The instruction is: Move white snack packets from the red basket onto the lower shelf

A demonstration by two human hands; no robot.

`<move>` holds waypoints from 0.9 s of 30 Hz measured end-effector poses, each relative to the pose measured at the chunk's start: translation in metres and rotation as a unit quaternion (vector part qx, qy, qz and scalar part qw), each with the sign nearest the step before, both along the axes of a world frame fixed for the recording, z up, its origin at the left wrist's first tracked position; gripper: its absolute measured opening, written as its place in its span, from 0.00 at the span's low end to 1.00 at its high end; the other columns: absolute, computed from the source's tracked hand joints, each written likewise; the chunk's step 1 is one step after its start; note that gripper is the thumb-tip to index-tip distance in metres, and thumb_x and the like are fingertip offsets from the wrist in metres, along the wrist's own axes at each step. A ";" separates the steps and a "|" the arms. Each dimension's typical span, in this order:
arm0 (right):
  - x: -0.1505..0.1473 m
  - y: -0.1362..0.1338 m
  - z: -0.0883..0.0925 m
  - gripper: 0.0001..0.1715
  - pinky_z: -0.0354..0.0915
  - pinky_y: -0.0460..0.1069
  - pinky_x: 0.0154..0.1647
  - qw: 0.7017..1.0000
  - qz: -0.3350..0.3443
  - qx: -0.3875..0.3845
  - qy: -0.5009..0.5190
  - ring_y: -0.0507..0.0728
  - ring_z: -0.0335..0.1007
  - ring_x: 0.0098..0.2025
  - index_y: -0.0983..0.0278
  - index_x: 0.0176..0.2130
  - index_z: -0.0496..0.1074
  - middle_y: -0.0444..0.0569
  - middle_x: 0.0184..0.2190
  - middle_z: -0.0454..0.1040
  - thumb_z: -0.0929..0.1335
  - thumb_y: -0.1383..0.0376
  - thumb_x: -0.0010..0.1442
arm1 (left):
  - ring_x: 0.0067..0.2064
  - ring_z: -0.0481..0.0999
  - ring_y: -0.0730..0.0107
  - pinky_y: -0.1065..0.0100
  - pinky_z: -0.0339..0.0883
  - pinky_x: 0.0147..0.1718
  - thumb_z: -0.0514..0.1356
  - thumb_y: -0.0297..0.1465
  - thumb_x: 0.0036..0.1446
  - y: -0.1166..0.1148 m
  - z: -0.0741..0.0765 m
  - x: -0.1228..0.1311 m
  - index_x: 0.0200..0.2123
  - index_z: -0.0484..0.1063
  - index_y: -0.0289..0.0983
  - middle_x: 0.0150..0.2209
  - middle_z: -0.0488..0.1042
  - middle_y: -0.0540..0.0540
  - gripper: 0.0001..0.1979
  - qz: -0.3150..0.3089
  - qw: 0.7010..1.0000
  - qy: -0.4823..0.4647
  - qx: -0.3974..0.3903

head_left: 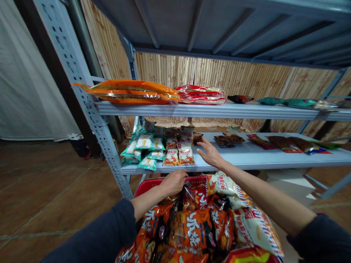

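Note:
A red basket [144, 183] in front of me is heaped with orange snack packets [192, 228] and white striped bags [253, 226]. My left hand [173, 182] reaches down into the pile at the basket's far edge, fingers curled on a dark packet. My right hand [210, 153] hovers open, fingers spread, over the lower shelf [260, 157], just right of small red-and-white packets [179, 155] stacked there. Green-and-white packets [144, 149] lie left of those.
Grey metal rack with a perforated upright [90, 106] at left. The upper shelf [219, 109] carries orange [128, 91], red [201, 94] and green [287, 102] bags. Dark and red packets [285, 143] lie along the lower shelf's right side. Tiled floor [49, 190] spreads left.

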State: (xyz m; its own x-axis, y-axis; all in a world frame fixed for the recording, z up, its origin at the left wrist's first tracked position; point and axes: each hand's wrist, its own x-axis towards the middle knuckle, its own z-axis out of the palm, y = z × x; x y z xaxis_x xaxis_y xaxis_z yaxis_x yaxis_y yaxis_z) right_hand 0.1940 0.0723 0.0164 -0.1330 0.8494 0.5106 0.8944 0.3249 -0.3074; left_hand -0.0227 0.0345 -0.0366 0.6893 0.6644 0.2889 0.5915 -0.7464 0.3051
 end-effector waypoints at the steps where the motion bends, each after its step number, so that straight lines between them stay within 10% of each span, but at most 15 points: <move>1: 0.007 -0.012 0.000 0.23 0.53 0.53 0.57 1.000 0.002 -0.012 0.000 0.59 0.52 0.60 0.65 0.50 0.66 0.56 0.56 0.60 0.61 0.60 0.57 | 0.50 0.70 0.68 0.65 0.60 0.52 0.46 0.26 0.55 -0.009 0.004 -0.001 0.41 0.72 0.38 0.51 0.69 0.46 0.17 0.007 1.000 -0.017 -0.021; 10: 0.084 -0.121 -0.025 0.20 0.57 0.53 0.55 0.991 -0.015 -0.124 0.039 0.58 0.62 0.54 0.59 0.48 0.69 0.50 0.54 0.64 0.63 0.60 0.55 | 0.55 0.63 0.66 0.61 0.56 0.54 0.49 0.35 0.56 -0.109 0.040 -0.020 0.42 0.72 0.44 0.54 0.66 0.48 0.15 0.018 0.969 -0.102 -0.226; 15: 0.144 -0.144 -0.056 0.22 0.60 0.53 0.52 0.981 -0.134 -0.123 0.063 0.59 0.64 0.52 0.61 0.47 0.69 0.51 0.51 0.67 0.63 0.57 0.54 | 0.56 0.62 0.64 0.62 0.60 0.51 0.51 0.40 0.55 -0.154 0.027 -0.034 0.43 0.71 0.46 0.55 0.65 0.49 0.15 0.045 0.910 -0.167 -0.376; 21: 0.183 -0.135 -0.080 0.27 0.58 0.54 0.52 0.948 -0.210 -0.168 0.167 0.61 0.63 0.52 0.61 0.50 0.67 0.53 0.51 0.67 0.65 0.56 0.50 | 0.54 0.65 0.64 0.62 0.61 0.50 0.52 0.40 0.54 -0.169 -0.003 -0.029 0.43 0.71 0.44 0.52 0.68 0.48 0.16 0.073 0.860 -0.243 -0.442; 27: 0.205 -0.131 -0.098 0.31 0.56 0.61 0.51 0.862 -0.333 -0.212 0.318 0.67 0.59 0.55 0.69 0.46 0.69 0.67 0.51 0.64 0.60 0.49 0.54 | 0.40 0.73 0.65 0.66 0.67 0.37 0.52 0.40 0.52 -0.153 0.014 -0.005 0.47 0.68 0.37 0.41 0.74 0.44 0.21 0.078 0.866 -0.213 -0.445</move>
